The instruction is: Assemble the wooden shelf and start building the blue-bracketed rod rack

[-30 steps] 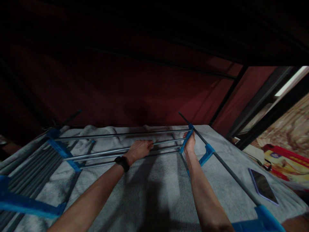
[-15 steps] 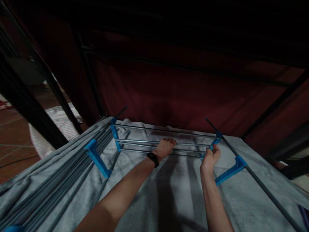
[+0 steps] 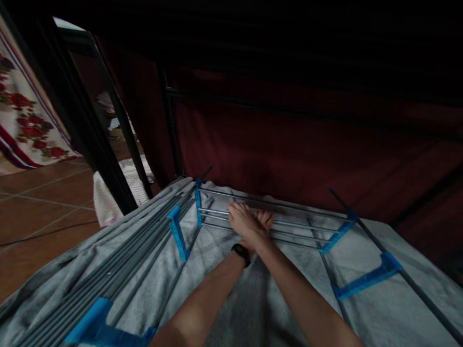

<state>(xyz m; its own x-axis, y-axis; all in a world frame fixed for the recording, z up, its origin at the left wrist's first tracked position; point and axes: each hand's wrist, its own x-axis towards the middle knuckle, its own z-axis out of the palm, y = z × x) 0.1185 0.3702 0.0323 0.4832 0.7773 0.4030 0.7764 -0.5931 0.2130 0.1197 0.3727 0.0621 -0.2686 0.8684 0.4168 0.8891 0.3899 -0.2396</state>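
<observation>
Thin metal rods [image 3: 300,233] run crosswise between blue plastic brackets, the left bracket [image 3: 198,205] and the right bracket [image 3: 340,234], forming one tier of a rack. My left hand [image 3: 266,219], below a black wristwatch [image 3: 241,254], is closed around the rods near their middle, partly hidden behind my right wrist. My right hand [image 3: 241,219] crosses over the left forearm and grips the rods just left of it, its fingers curled over them. Another blue bracket [image 3: 179,233] stands nearer on the left, and one more [image 3: 369,277] on the right.
Several loose grey tubes [image 3: 119,260] lie along the left on a grey blanket [image 3: 289,289]. Dark metal posts [image 3: 97,125] rise at the left. A dark red cloth [image 3: 260,149] hangs behind. Tiled floor [image 3: 54,202] and a striped cloth [image 3: 108,197] show beyond the left edge.
My right hand has left the right bracket and crossed leftward over my left arm onto the rods. My left hand stays on the rods. The view has turned left.
</observation>
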